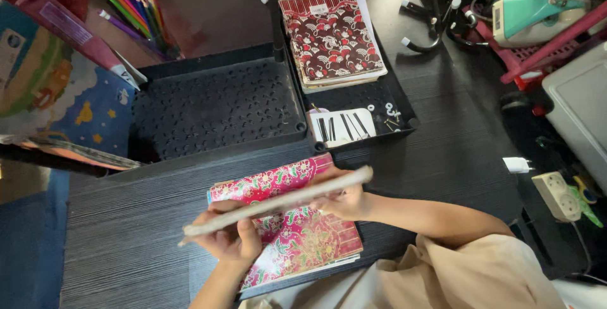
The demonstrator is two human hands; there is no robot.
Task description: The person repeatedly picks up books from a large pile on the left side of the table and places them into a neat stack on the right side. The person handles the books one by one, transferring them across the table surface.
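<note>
flat board [278, 203] spanning both hands (edge-on)

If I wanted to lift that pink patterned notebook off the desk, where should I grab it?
Probably by the pink notebook's right edge, coming from the right: it lies flat, and the left hand and right hand, holding a thin board, cover its middle.

Bare dark tabletop [126, 239] open at near left, and again right of the hands up to the white plug [517, 165]. Far side blocked: empty black tray [215, 107] at centre, compartment tray [386, 103] with notebook stack [332, 37] to its right. Leaning picture books [57, 88] close off far left.
</note>
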